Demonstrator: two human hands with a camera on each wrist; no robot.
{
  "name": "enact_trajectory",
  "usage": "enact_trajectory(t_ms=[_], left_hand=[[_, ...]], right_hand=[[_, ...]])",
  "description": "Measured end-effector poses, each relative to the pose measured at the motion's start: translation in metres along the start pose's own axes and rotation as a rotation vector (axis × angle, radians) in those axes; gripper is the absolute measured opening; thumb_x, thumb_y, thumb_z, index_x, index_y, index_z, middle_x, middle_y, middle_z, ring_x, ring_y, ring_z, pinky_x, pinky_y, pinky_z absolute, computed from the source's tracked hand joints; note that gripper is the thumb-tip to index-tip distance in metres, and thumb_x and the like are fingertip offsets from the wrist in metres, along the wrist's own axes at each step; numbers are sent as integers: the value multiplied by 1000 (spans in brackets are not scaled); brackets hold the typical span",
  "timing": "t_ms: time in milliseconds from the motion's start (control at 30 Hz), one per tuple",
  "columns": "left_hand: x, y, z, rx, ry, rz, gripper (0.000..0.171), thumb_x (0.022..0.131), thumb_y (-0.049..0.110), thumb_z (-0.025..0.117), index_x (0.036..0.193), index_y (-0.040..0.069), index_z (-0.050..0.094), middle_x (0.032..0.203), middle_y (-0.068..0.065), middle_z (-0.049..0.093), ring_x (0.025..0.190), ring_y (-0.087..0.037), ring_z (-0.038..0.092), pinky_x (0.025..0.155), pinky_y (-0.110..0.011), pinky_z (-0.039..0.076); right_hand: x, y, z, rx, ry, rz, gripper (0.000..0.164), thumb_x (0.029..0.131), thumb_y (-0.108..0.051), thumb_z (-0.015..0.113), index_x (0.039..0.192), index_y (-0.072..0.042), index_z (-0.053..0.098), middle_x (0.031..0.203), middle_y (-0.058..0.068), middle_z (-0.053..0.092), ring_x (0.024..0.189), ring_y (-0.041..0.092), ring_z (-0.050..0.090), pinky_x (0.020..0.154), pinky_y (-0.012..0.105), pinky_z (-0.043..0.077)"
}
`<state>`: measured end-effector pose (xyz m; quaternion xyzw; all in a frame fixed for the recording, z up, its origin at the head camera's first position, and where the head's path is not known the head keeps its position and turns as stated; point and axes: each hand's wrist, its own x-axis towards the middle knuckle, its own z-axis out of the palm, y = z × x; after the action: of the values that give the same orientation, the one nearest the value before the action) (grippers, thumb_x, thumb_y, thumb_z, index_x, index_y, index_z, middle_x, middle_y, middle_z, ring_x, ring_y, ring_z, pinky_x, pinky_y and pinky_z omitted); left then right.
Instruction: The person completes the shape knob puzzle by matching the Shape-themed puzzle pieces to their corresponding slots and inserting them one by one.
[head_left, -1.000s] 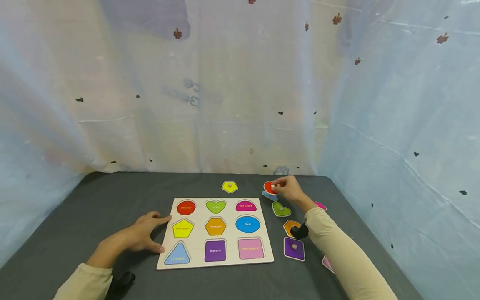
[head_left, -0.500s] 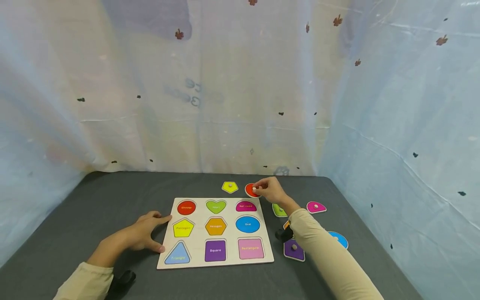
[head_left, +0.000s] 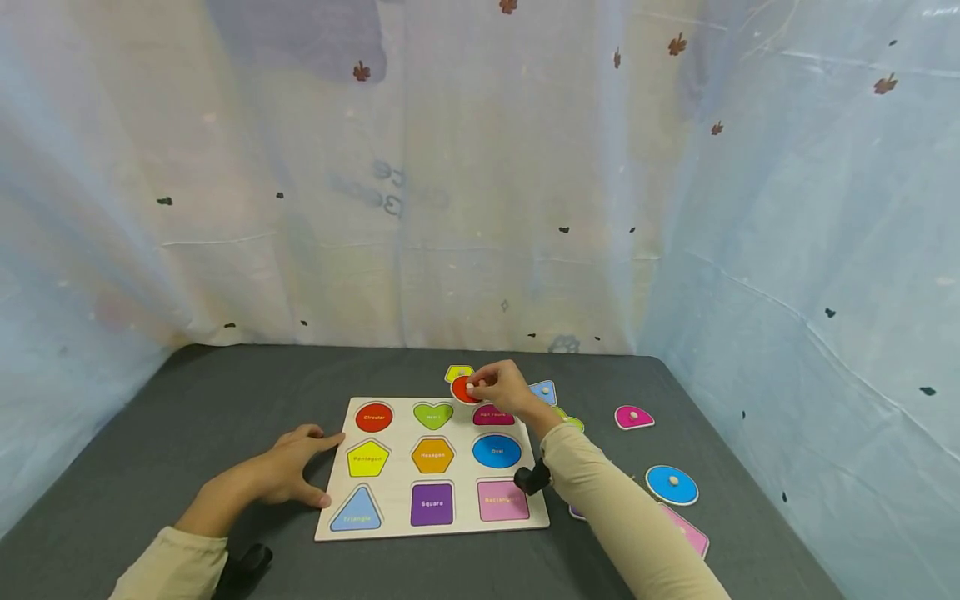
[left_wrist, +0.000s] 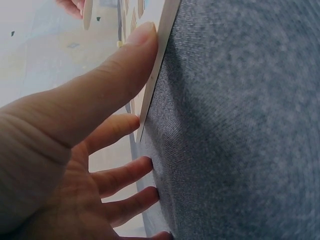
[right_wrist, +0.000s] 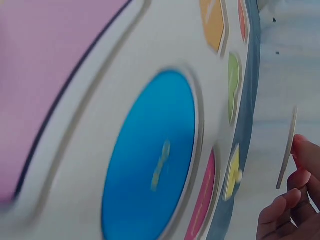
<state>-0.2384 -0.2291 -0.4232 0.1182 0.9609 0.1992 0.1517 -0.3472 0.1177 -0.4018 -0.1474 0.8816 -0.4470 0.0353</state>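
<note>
My right hand [head_left: 504,392] pinches the small knob of a red circle puzzle piece [head_left: 459,391]. It holds the piece above the far edge of a pale shape board [head_left: 400,468], in front of a yellow pentagon piece [head_left: 452,372]. In the right wrist view the circle piece [right_wrist: 287,152] appears edge-on, off the board. The board has coloured, labelled recesses, among them a red circular recess [head_left: 373,417] at its far left corner. My left hand [head_left: 288,468] has its thumb and forefinger touching the board's left edge, with the other fingers extended on the dark cloth.
Right of the board lie a light blue piece [head_left: 545,392], a magenta half-round [head_left: 634,417], a blue oval [head_left: 672,485] and a pink rectangle [head_left: 688,531]. A green heart [head_left: 574,422] and a purple piece [head_left: 576,512] are partly behind the right arm. A curtain [head_left: 450,208] stands behind.
My right hand has carried the red circle leftward, from over the light blue piece to beside the yellow pentagon. The left hand and board stay in place.
</note>
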Motion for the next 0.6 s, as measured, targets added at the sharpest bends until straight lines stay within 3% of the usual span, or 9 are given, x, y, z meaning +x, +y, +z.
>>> enact_trajectory(t_ms=[200,600], left_hand=[[-2,0,0,-2,-1,15,105,66,38,94,154,10,43,149,-30,37,132,-51,38,104,-72,36],[-5,1,-4,-11,-6,29,103,69,36,93,154,9,42,150,-31,36,133,-53,36,105,-71,36]], right_hand=[[2,-14,23,28,-28,3,14,92,-5,72,105,0,77,90,10,62,84,17,53,70,17,48],[13,-40,77,82,-66,51,13,91,-8,75,102,-1,78,83,2,57,78,14,50,63,17,43]])
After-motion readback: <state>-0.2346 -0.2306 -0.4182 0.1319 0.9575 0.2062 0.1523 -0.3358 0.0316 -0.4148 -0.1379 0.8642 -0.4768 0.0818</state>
